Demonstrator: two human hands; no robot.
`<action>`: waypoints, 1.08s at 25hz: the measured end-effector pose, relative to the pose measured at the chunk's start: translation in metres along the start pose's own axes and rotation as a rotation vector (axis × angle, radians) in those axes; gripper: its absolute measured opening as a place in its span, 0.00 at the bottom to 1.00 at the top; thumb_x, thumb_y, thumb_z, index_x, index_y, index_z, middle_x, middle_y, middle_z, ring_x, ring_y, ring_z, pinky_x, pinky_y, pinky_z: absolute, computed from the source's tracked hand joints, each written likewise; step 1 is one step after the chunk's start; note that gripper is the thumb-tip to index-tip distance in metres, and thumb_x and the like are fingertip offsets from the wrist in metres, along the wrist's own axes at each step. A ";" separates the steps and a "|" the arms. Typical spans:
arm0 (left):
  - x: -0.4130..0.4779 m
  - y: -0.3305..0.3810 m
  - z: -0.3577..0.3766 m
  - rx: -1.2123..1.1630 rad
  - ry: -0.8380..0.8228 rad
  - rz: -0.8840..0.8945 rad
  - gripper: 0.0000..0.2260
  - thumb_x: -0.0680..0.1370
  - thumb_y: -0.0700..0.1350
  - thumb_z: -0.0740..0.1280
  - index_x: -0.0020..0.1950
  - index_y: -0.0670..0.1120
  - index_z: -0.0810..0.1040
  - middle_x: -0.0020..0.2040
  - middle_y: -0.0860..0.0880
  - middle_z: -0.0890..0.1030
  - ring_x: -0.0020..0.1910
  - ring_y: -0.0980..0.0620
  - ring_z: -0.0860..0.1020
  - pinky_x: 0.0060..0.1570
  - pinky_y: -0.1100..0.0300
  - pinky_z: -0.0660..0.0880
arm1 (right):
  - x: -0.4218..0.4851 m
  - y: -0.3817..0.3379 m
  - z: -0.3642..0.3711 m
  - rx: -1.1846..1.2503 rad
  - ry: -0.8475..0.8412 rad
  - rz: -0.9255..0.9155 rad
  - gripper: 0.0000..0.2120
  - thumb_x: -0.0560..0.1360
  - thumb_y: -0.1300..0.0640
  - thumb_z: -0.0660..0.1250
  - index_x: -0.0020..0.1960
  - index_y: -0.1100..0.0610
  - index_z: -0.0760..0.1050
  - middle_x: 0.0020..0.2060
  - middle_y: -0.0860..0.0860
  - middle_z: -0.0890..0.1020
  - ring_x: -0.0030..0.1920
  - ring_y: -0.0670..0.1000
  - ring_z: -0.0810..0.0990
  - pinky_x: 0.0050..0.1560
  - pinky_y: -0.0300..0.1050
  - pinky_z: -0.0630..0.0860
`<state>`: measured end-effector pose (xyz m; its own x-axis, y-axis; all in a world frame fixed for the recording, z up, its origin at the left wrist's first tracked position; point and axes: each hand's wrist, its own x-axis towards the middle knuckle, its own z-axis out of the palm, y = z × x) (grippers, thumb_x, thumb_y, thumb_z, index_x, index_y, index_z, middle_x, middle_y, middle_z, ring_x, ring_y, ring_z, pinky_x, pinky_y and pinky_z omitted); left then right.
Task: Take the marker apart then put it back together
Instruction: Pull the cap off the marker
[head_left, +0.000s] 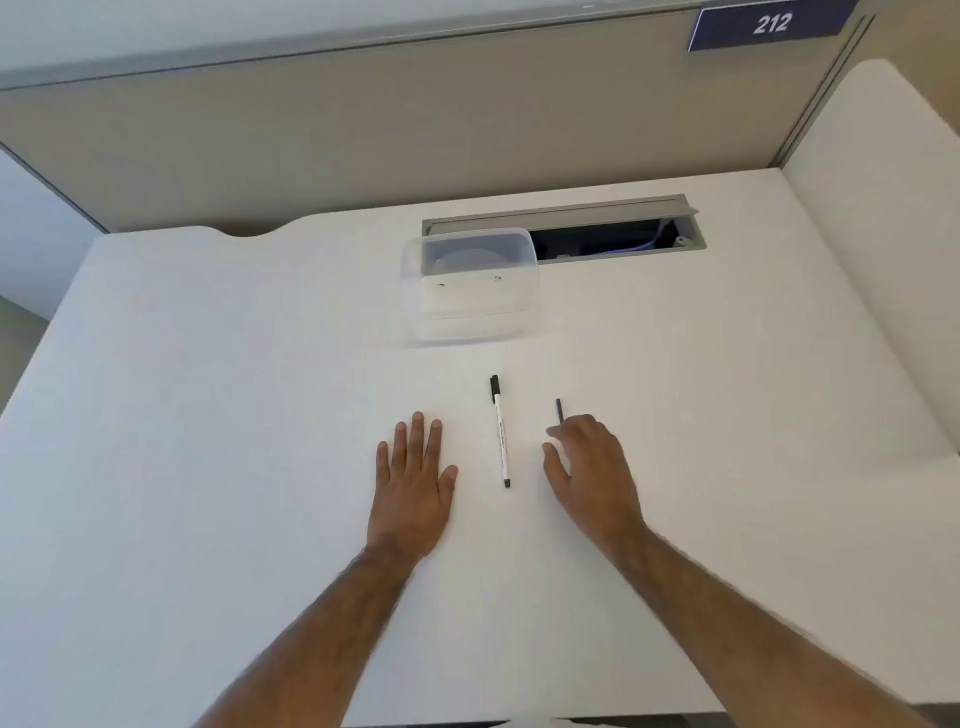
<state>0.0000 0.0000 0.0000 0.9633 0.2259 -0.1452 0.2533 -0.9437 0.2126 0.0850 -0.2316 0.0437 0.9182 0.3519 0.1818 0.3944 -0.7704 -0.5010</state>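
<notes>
A marker (501, 434) with a white barrel and a black cap at its far end lies on the white desk (208, 415), pointing away from me, between my hands. My left hand (413, 483) rests flat on the desk to its left, palm down, fingers spread. A short dark thin piece (559, 409) lies to the right of the marker. My right hand (592, 467) hovers just behind it with fingers loosely curled and thumb apart; its near end is hidden by my fingers. Neither hand touches the marker.
A clear plastic container (470, 286) stands beyond the marker. Behind it an open cable hatch (613, 236) is cut into the desk. Beige partition walls close off the back and right, with a "212" sign (771, 23) at the top right.
</notes>
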 end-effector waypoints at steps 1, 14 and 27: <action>0.000 0.000 -0.001 0.025 -0.002 -0.010 0.28 0.85 0.55 0.44 0.84 0.50 0.39 0.84 0.48 0.38 0.83 0.46 0.38 0.80 0.45 0.39 | 0.001 -0.012 0.009 0.024 -0.044 -0.009 0.06 0.79 0.59 0.66 0.51 0.60 0.81 0.46 0.54 0.81 0.48 0.58 0.81 0.49 0.52 0.77; 0.013 0.005 -0.022 -0.035 -0.103 -0.056 0.25 0.86 0.46 0.52 0.83 0.46 0.52 0.85 0.45 0.49 0.83 0.42 0.48 0.80 0.44 0.50 | 0.022 -0.058 0.040 -0.115 -0.318 0.372 0.10 0.79 0.51 0.63 0.50 0.57 0.76 0.48 0.52 0.79 0.47 0.56 0.81 0.43 0.47 0.75; 0.016 0.040 -0.095 -0.081 0.110 0.330 0.07 0.83 0.47 0.66 0.56 0.50 0.84 0.45 0.51 0.84 0.47 0.48 0.82 0.77 0.51 0.60 | 0.033 -0.043 -0.032 0.471 -0.359 0.096 0.02 0.75 0.57 0.71 0.47 0.53 0.79 0.37 0.45 0.82 0.37 0.43 0.76 0.39 0.39 0.74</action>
<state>0.0336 -0.0115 0.0981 0.9971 -0.0592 0.0482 -0.0711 -0.9489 0.3074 0.0996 -0.2040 0.0978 0.8468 0.5134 -0.1393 0.1763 -0.5179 -0.8371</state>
